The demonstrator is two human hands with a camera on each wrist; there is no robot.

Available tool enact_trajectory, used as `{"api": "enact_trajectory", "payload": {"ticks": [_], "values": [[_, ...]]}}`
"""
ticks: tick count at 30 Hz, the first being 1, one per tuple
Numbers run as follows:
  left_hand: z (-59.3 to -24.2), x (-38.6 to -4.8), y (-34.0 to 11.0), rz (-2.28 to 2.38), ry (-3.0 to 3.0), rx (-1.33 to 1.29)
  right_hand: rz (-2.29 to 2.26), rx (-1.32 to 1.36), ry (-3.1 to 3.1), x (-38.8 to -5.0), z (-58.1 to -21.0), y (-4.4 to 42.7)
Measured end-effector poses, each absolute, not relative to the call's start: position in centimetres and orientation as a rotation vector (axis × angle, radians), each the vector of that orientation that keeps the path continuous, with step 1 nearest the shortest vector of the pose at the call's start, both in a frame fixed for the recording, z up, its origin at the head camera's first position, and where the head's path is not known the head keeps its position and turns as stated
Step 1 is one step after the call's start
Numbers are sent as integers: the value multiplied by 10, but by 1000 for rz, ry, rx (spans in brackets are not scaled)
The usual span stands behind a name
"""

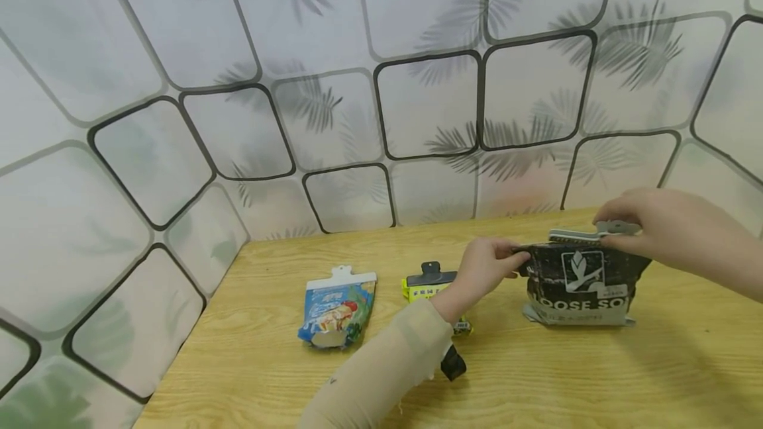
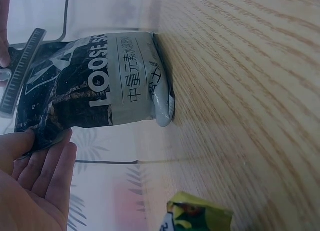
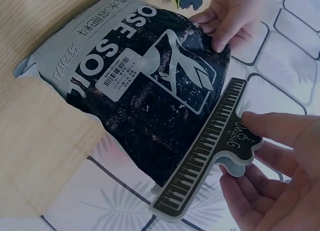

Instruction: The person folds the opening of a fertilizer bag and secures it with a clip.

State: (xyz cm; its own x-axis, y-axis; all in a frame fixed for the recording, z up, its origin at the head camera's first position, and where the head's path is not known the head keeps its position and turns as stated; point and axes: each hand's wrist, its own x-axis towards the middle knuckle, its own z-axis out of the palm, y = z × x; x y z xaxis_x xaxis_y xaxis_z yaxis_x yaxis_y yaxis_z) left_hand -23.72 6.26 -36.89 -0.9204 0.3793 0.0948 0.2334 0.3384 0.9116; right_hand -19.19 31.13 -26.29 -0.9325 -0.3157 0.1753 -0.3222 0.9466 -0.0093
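A black and white bag printed LOOSE SOIL (image 1: 572,303) stands upright on the table. My left hand (image 1: 479,275) pinches its upper left corner between thumb and fingers. Over the bag's top edge, my right hand (image 1: 670,227) grips the handle of a wide clip (image 3: 200,148) printed with piano keys. In the right wrist view the clip lies along the bag's mouth, its handle squeezed between thumb and fingers. Whether its jaws have the bag's edge between them, I cannot tell.
Left of the soil bag lies a yellow packet (image 1: 423,290) with a black clip (image 1: 430,274), partly behind my left arm. Further left is a blue packet (image 1: 334,313) with a white clip (image 1: 342,277). A patterned wall covering (image 1: 429,104) rises behind the wooden table (image 1: 238,363).
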Motion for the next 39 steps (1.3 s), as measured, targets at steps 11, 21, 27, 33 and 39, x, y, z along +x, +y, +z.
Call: {"api": "enact_trajectory", "payload": {"ticks": [11, 21, 27, 33, 39], "values": [[-369, -237, 62, 1623, 2460, 571, -17, 546, -2872, -188, -263, 299], [-371, -238, 62, 1618, 2453, 584, -73, 598, -2843, -189, -267, 293], [-370, -238, 62, 1623, 2444, 575, -101, 621, -2863, -189, -265, 288], [-371, -241, 62, 1646, 2430, 613, -115, 617, -2870, -185, -259, 282], [-373, -241, 62, 1647, 2428, 618, -124, 645, -2849, -182, -257, 278]]}}
